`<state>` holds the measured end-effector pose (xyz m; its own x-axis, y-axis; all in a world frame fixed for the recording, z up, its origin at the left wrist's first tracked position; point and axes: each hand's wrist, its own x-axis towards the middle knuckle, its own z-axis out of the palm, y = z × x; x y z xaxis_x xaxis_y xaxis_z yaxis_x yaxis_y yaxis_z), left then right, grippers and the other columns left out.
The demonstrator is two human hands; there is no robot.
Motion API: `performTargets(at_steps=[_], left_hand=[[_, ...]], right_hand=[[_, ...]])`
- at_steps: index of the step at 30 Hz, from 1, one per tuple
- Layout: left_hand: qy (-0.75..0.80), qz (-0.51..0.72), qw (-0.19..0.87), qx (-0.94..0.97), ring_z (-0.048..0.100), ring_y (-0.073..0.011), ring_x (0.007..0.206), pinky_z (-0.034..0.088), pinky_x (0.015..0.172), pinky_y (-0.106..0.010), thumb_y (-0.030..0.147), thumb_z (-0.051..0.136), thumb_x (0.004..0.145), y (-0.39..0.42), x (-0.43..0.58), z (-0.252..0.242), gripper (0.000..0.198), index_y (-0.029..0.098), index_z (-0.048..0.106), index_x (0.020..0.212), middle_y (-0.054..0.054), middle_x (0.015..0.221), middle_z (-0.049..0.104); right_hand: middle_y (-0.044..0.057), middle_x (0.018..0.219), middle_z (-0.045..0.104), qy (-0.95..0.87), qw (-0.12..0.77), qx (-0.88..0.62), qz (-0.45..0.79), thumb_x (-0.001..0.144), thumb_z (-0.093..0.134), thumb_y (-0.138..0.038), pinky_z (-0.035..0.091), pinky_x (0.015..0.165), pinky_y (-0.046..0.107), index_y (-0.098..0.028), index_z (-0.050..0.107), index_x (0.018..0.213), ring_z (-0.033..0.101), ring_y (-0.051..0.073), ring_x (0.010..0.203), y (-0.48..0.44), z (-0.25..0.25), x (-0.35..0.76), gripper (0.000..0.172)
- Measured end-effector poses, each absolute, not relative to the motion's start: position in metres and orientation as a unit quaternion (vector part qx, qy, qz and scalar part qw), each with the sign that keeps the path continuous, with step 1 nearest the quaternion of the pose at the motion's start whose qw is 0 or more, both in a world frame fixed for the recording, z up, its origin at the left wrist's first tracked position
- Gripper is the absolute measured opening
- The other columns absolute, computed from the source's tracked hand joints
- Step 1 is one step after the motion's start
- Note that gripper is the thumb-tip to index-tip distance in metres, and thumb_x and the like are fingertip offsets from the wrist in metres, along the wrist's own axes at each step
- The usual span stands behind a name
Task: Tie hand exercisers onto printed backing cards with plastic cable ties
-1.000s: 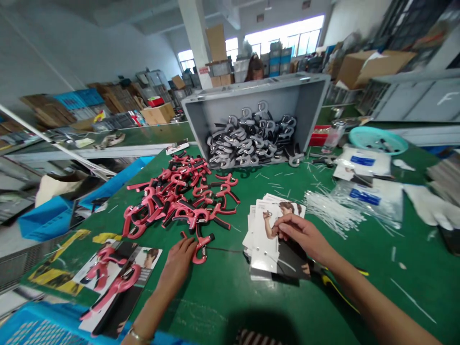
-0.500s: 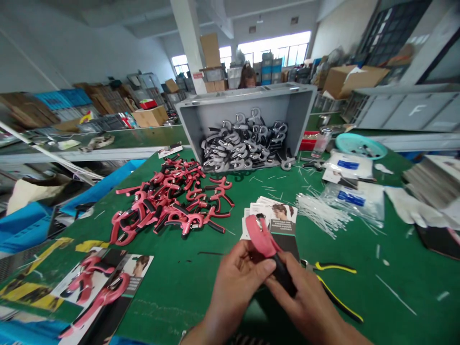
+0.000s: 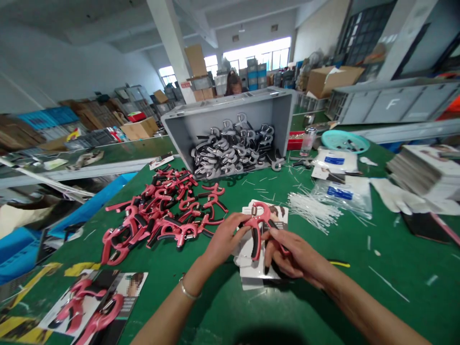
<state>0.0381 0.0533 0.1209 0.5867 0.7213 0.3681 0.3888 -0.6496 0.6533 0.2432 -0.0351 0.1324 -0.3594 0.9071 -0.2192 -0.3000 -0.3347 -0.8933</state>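
Observation:
Over a stack of printed cards [image 3: 251,282] in front of me is a pink and black hand grip strengthener [image 3: 256,235], its spring end pointing away from me. My left hand [image 3: 226,237] pinches its left side between thumb and fingers. On the other side, my right hand [image 3: 293,251] closes around the right handle, and its fingertips are partly hidden. Left of the stack lies a heap of pink hand grips [image 3: 161,201]. Two pink grips rest on cards [image 3: 134,282] at the lower left.
A grey crate [image 3: 230,103] on its side holds grey hand grips [image 3: 230,153]. White cable ties [image 3: 316,211], plastic bags [image 3: 339,191] and a glove [image 3: 390,194] lie to the right. A yellow plier handle [image 3: 339,263] shows beyond my right forearm. Someone [image 3: 234,84] is behind the crate.
Both hands have moved away from me with the hand grip, bringing it over the card stack. Its two handles now show spread apart. My right arm covers most of the pliers.

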Motion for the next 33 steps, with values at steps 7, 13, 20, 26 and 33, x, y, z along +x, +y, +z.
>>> performTargets(at_steps=[7,13,20,26,33], left_hand=[[0.275,0.214,0.299,0.888,0.060,-0.0209,0.105,0.043,0.098,-0.036,0.032,0.056,0.096,0.052,0.035,0.116,0.024,0.023,0.067,0.115,-0.006,0.108,0.070],[0.322,0.286,0.288,0.856,0.059,-0.0216,0.107,0.042,0.099,-0.039,0.023,0.048,0.098,0.056,0.053,0.112,0.026,0.022,0.068,0.115,-0.008,0.111,0.069],[0.294,0.308,0.351,0.834,0.062,-0.0210,0.103,0.040,0.101,-0.040,0.025,0.061,0.091,0.065,0.075,0.106,0.014,0.023,0.074,0.096,-0.004,0.103,0.074],[0.339,0.334,0.351,0.806,0.060,-0.0203,0.095,0.044,0.090,-0.035,0.025,0.060,0.092,0.049,0.077,0.096,0.012,0.022,0.072,0.093,-0.003,0.092,0.072],[0.335,0.360,0.363,0.791,0.061,-0.0206,0.101,0.043,0.095,-0.037,0.024,0.066,0.089,0.048,0.079,0.092,0.007,0.022,0.072,0.089,-0.005,0.099,0.071]], right_hand=[[0.009,0.082,0.073,-0.630,0.231,-0.663,0.333,0.093,0.050,-0.057,0.049,0.058,0.034,-0.023,0.059,0.122,0.067,0.025,0.065,-0.060,0.117,0.261,0.046],[0.011,0.110,0.065,-0.710,0.288,-0.616,0.182,0.095,0.054,-0.033,0.051,0.084,0.041,-0.027,0.061,0.122,0.061,0.027,0.100,-0.070,0.109,0.256,0.028],[0.006,0.099,0.060,-0.716,0.343,-0.576,0.194,0.095,0.056,-0.030,0.049,0.086,0.038,-0.028,0.069,0.097,0.058,0.023,0.099,-0.037,0.103,0.238,0.013],[0.006,0.104,0.062,-0.663,0.450,-0.558,0.217,0.094,0.060,-0.029,0.043,0.096,0.041,-0.026,0.068,0.087,0.054,0.024,0.108,-0.029,0.099,0.244,0.011],[0.005,0.127,0.061,-0.651,0.414,-0.586,0.248,0.094,0.057,-0.036,0.034,0.102,0.050,-0.026,0.070,0.081,0.049,0.028,0.120,-0.024,0.095,0.255,0.021]])
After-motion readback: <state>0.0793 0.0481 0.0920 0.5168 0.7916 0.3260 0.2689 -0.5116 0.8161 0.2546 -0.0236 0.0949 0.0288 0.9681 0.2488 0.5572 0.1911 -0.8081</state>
